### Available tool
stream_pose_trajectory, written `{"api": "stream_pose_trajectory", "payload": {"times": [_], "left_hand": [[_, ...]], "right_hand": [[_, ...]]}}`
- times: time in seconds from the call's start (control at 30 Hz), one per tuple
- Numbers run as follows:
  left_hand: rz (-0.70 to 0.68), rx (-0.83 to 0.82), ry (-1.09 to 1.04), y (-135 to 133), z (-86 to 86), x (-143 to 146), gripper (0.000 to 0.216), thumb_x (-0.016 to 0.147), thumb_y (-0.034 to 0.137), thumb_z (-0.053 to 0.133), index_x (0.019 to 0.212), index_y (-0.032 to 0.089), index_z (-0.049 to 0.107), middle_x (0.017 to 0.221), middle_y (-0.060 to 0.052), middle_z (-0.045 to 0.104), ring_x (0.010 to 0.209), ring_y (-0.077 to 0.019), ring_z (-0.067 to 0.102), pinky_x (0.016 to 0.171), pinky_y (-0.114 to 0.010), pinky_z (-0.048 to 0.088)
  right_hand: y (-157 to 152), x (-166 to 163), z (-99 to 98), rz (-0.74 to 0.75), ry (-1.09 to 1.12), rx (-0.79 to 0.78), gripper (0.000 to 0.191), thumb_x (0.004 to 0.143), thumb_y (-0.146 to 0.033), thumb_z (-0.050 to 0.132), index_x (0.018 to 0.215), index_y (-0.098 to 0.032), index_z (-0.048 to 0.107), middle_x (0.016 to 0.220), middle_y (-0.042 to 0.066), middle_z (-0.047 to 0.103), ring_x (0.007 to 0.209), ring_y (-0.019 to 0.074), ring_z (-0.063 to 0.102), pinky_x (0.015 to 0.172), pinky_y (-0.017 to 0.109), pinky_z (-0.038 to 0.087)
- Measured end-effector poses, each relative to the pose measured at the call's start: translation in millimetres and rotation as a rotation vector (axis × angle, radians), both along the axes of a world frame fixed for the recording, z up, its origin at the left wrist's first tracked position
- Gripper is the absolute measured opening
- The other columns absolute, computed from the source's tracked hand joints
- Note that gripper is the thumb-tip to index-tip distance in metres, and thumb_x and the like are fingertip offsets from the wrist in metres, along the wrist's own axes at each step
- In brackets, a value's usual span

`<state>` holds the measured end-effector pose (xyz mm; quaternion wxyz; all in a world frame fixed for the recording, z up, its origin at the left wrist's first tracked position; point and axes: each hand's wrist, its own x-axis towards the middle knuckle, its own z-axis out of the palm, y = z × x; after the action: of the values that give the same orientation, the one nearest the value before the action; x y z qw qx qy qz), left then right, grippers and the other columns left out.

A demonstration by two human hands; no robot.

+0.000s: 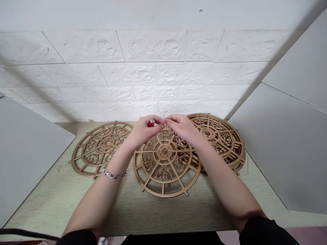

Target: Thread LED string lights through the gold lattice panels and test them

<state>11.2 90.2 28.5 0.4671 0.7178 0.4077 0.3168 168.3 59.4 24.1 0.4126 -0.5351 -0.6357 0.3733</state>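
Note:
My left hand (143, 131) pinches a small red cylinder with a metal tip (151, 123) above a round laser-cut wooden wheel (163, 172) lying flat at the table's middle. My right hand (182, 127) is closed in a pinch right beside it, fingertips almost touching the left hand's, apparently on a thin dark wire that runs down toward the wheel's hub (164, 151). A silver bracelet (114, 175) circles my left wrist.
A second wooden wheel (88, 160) lies to the left. A stack of several such wheels (230, 144) sits at the right, with thin wires on it. The pale wooden table (63, 200) is boxed in by grey side panels (281, 146) and a white brick wall.

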Motion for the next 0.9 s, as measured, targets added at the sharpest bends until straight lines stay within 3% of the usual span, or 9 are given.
{"api": "stream_pose_trajectory", "payload": {"times": [0.23,0.33,0.4,0.5,0.57,0.7,0.9], "left_hand": [[0.116,0.1,-0.06,-1,15.4,-15,0.02,0.069,0.031,0.063,0.08,0.015,0.058,0.043,0.006,0.042,0.036,-0.0051,0.039,0.033,-0.016,0.027],[0.142,0.123,-0.079,-4,21.2,-20,0.022,0.068,0.032,0.064,0.081,0.016,0.059,0.044,0.006,0.042,0.036,-0.0051,0.04,0.032,-0.016,0.027],[0.151,0.126,-0.088,-7,24.3,-21,0.022,0.066,0.031,0.065,0.081,0.016,0.059,0.046,0.006,0.044,0.036,-0.0046,0.04,0.032,-0.015,0.027],[0.128,0.118,-0.104,-11,27.1,-20,0.021,0.066,0.029,0.066,0.081,0.016,0.059,0.051,0.005,0.047,0.037,-0.004,0.041,0.032,-0.015,0.027],[0.108,0.108,-0.11,-13,27.5,-19,0.022,0.065,0.029,0.066,0.08,0.016,0.058,0.054,0.004,0.049,0.037,-0.0038,0.041,0.032,-0.016,0.027],[0.125,0.105,-0.128,-10,24.9,-18,0.024,0.065,0.03,0.066,0.082,0.016,0.058,0.056,0.003,0.051,0.038,-0.0035,0.041,0.033,-0.015,0.028],[0.097,0.046,-0.283,1,14.3,-15,0.034,0.062,0.028,0.067,0.093,0.016,0.056,0.062,0.004,0.053,0.038,-0.0021,0.039,0.034,-0.016,0.028]], "right_hand": [[-12,-5,10.4,-0.035,-0.03,0.07,0.032,0.081,-0.043,0.046,0.065,-0.016,0.048,0.056,-0.004,0.044,0.05,0.0065,0.038,0.051,0.021,0.032],[-19,-8,13.4,0.083,-0.028,0.055,0.036,0.081,-0.046,0.046,0.063,-0.015,0.051,0.058,-0.002,0.049,0.052,0.0074,0.042,0.053,0.021,0.035],[-22,-13,13.6,0.129,-0.023,0.067,0.03,0.081,-0.043,0.048,0.074,-0.016,0.058,0.068,0.0,0.057,0.059,0.009,0.049,0.057,0.022,0.038],[-24,-22,11.1,0.037,-0.002,0.152,0.024,0.08,-0.034,0.053,0.097,-0.019,0.059,0.095,0.003,0.061,0.084,0.0122,0.055,0.071,0.023,0.042],[-22,-26,8.5,0.017,0.026,0.165,0.023,0.081,-0.031,0.052,0.099,-0.019,0.059,0.102,0.004,0.06,0.093,0.0131,0.054,0.078,0.024,0.041],[-17,-29,3.7,0.124,0.183,0.099,0.02,0.083,-0.032,0.049,0.087,-0.016,0.06,0.081,0.001,0.062,0.078,0.0108,0.056,0.074,0.024,0.042],[-14,-25,1.1,0.071,0.23,0.06,0.019,0.082,-0.033,0.05,0.079,-0.016,0.058,0.057,-0.005,0.045,0.053,0.0062,0.043,0.053,0.019,0.035]]}}
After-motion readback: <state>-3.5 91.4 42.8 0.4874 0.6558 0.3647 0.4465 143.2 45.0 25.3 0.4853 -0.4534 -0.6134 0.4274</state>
